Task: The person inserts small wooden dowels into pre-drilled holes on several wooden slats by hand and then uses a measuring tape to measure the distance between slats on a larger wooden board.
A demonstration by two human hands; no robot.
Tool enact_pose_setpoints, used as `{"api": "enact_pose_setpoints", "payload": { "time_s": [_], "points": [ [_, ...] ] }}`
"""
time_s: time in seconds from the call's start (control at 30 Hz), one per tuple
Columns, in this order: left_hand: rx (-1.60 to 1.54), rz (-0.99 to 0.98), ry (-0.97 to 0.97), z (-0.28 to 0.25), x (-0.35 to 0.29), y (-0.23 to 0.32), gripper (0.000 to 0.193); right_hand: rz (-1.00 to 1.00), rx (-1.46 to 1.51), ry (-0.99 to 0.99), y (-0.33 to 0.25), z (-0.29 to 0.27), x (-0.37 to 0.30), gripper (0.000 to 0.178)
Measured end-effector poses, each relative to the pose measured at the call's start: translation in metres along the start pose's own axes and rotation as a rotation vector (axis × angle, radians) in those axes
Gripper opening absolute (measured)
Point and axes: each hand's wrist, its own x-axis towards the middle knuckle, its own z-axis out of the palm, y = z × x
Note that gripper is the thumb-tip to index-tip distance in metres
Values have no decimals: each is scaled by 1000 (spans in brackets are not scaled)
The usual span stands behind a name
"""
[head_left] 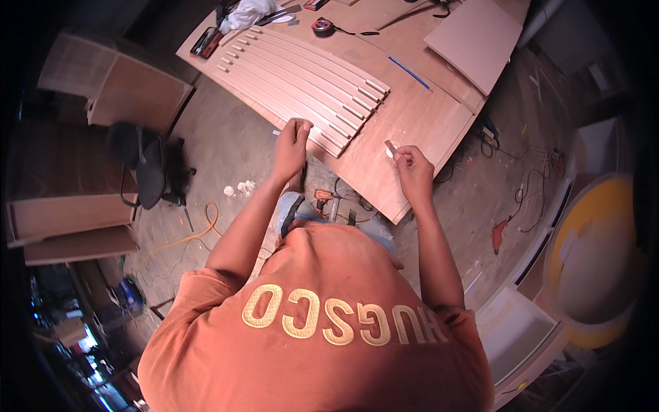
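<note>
My right hand pinches a small flat brown stick over the near right part of the wooden table. Just behind the stick's tip is a small white patch; I cannot tell if it is a lid or a dab of paste. At the table's near left edge my left hand is raised with curled fingers, beside the pale wooden slats. Whatever those fingers hold, if anything, is hidden. The slats lie side by side, with short round dowels showing at both ends.
A blue pencil, a tape measure and a pale board lie on the table. An orange drill is on the floor below, with cords around. A black chair stands left; a red tool lies right.
</note>
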Motion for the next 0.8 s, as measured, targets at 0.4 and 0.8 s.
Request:
{"api": "enact_pose_setpoints", "payload": {
  "time_s": [0.4, 0.8],
  "points": [
    [393, 639, -429, 31, 169, -33, 28, -9, -374, 321, -2, 70, 58, 10],
    [299, 617, -598, 37, 166, -24, 14, -160, -407, 240, -9, 73, 68, 8]
  ]
}}
